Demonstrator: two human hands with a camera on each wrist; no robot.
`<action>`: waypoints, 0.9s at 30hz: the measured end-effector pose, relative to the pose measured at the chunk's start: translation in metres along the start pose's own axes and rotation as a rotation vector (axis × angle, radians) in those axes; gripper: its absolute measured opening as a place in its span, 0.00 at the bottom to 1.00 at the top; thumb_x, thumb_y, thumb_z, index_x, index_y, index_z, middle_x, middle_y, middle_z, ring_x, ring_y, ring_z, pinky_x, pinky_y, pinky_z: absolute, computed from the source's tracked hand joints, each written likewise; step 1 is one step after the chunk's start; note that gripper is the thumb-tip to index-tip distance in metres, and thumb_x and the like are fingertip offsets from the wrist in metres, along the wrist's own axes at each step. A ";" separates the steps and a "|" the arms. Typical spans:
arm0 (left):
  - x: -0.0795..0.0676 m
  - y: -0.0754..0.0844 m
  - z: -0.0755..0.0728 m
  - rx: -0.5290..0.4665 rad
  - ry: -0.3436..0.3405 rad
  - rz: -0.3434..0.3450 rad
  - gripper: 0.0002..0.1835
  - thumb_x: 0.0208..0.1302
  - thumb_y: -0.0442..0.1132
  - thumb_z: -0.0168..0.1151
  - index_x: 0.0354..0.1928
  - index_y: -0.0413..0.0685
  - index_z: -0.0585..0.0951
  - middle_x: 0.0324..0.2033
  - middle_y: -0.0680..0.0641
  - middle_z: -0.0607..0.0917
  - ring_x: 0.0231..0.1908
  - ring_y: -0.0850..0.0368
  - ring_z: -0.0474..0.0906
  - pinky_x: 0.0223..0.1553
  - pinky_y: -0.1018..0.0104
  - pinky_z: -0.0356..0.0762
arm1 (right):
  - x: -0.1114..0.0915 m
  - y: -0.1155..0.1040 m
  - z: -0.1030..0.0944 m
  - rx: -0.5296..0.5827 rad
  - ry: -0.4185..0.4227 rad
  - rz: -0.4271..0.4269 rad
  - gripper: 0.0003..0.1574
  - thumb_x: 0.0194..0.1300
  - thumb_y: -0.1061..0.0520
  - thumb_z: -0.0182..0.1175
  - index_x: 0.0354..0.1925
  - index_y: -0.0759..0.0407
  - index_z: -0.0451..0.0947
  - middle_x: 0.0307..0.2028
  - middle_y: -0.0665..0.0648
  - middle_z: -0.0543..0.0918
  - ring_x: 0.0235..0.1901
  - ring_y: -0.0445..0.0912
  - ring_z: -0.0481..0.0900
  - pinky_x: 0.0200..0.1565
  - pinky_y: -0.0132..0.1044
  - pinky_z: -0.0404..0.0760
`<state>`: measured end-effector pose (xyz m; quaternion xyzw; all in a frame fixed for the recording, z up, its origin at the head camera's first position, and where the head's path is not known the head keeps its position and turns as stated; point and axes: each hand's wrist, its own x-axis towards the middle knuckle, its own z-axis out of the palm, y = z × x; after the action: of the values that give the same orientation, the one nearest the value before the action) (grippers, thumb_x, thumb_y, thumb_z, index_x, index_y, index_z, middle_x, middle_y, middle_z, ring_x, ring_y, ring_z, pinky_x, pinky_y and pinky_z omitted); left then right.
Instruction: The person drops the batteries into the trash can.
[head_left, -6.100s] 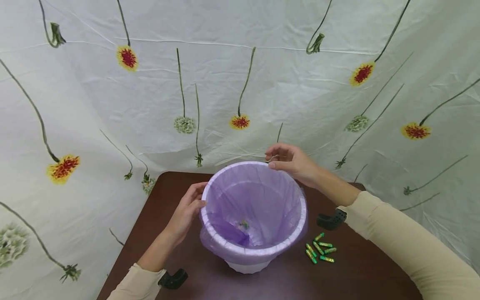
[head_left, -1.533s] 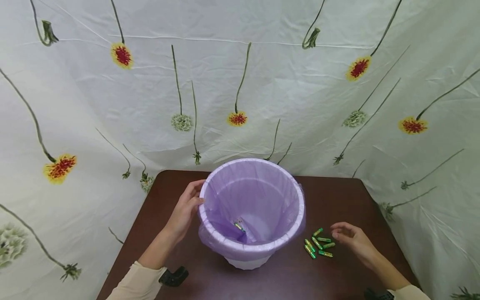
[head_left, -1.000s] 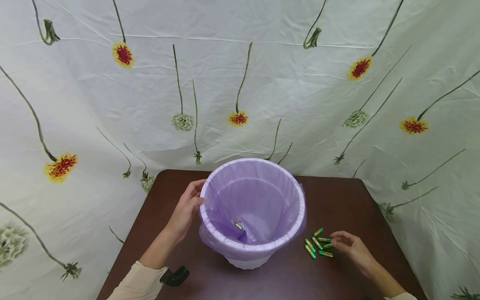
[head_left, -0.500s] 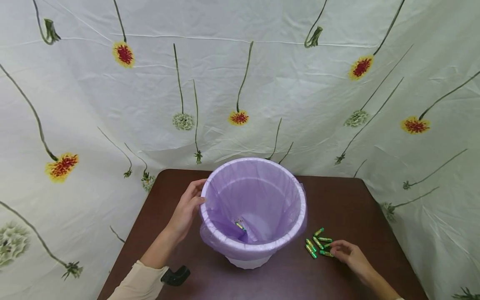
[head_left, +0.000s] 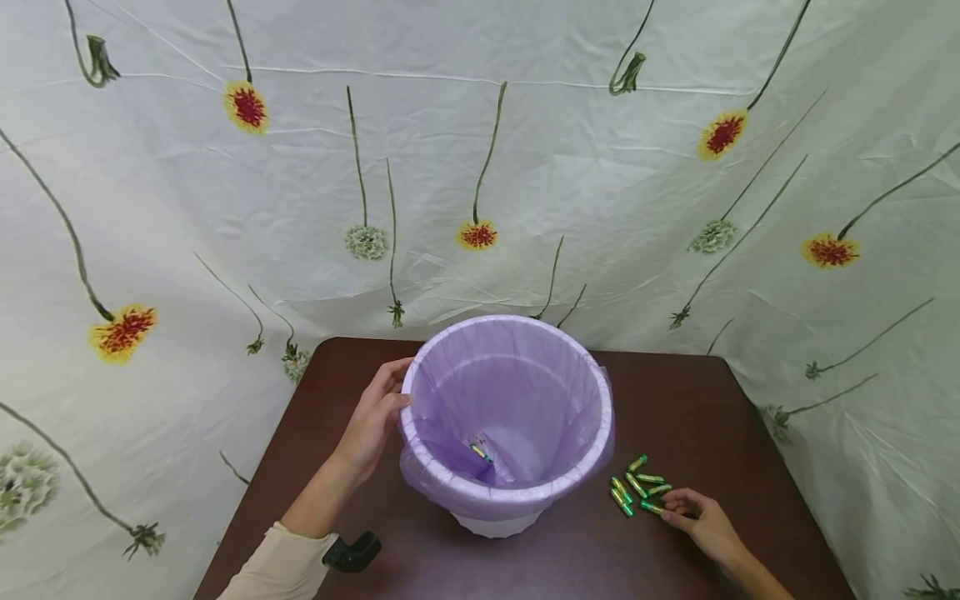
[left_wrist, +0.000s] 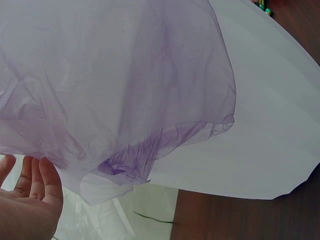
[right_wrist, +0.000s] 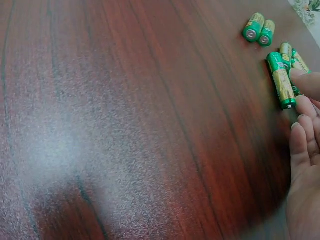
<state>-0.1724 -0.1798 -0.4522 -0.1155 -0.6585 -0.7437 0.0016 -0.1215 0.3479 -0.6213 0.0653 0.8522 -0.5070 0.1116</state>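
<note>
A white bin (head_left: 495, 527) with a thin purple liner (head_left: 517, 375) folded over its rim stands on the table. My left hand (head_left: 371, 417) rests against the rim's left side, its fingertips touching the liner from outside, as the left wrist view also shows. To the right of the bin lies a small group of green and gold batteries (head_left: 636, 485). There my right hand (head_left: 701, 521) pinches the end of the nearest battery (right_wrist: 282, 82) between thumb and fingers, low over the table. Inside the bin, a battery (head_left: 480, 452) lies on the liner near the bottom.
The dark brown table (head_left: 577, 567) has rounded far corners. Close behind it hangs a white cloth (head_left: 420, 150) printed with flowers, which also runs along both sides. A black strap piece (head_left: 352, 552) sticks out at my left wrist.
My right hand has gone from the bin's far rim down to the batteries, then a little nearer to me, closing on one battery's end. The left hand stays at the rim.
</note>
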 end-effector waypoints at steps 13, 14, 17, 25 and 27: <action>-0.001 0.000 0.001 -0.001 0.016 -0.010 0.28 0.69 0.28 0.45 0.71 0.34 0.64 0.64 0.39 0.70 0.58 0.55 0.73 0.54 0.66 0.75 | 0.001 0.012 0.008 -0.273 0.064 -0.121 0.12 0.58 0.62 0.75 0.39 0.55 0.83 0.35 0.50 0.79 0.36 0.43 0.77 0.39 0.36 0.78; -0.001 0.000 0.001 -0.001 0.015 -0.010 0.28 0.69 0.28 0.45 0.71 0.34 0.63 0.64 0.39 0.70 0.58 0.54 0.73 0.54 0.66 0.74 | 0.001 0.012 0.008 -0.270 0.064 -0.123 0.11 0.59 0.62 0.75 0.39 0.55 0.83 0.35 0.50 0.79 0.36 0.43 0.77 0.39 0.36 0.78; 0.000 -0.001 0.001 -0.002 0.015 -0.012 0.27 0.69 0.28 0.45 0.71 0.34 0.64 0.64 0.39 0.70 0.58 0.55 0.74 0.54 0.66 0.75 | 0.003 0.012 0.006 -0.222 0.052 -0.113 0.10 0.59 0.62 0.74 0.39 0.56 0.83 0.35 0.50 0.79 0.35 0.43 0.77 0.38 0.36 0.77; 0.000 -0.001 0.001 -0.006 0.013 -0.014 0.28 0.69 0.28 0.45 0.71 0.34 0.64 0.65 0.39 0.70 0.58 0.55 0.74 0.53 0.66 0.75 | 0.003 0.004 -0.006 -0.018 -0.055 -0.073 0.14 0.66 0.60 0.70 0.47 0.67 0.81 0.40 0.58 0.83 0.38 0.48 0.81 0.39 0.38 0.79; 0.000 -0.001 0.001 -0.006 0.013 -0.014 0.28 0.69 0.28 0.45 0.71 0.34 0.64 0.65 0.38 0.70 0.58 0.54 0.74 0.53 0.66 0.75 | 0.002 0.001 -0.009 0.020 -0.069 -0.049 0.17 0.67 0.59 0.69 0.49 0.69 0.80 0.43 0.59 0.84 0.42 0.50 0.82 0.41 0.39 0.81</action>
<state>-0.1725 -0.1791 -0.4529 -0.1059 -0.6570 -0.7465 0.0002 -0.1248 0.3560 -0.6187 0.0279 0.8440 -0.5201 0.1277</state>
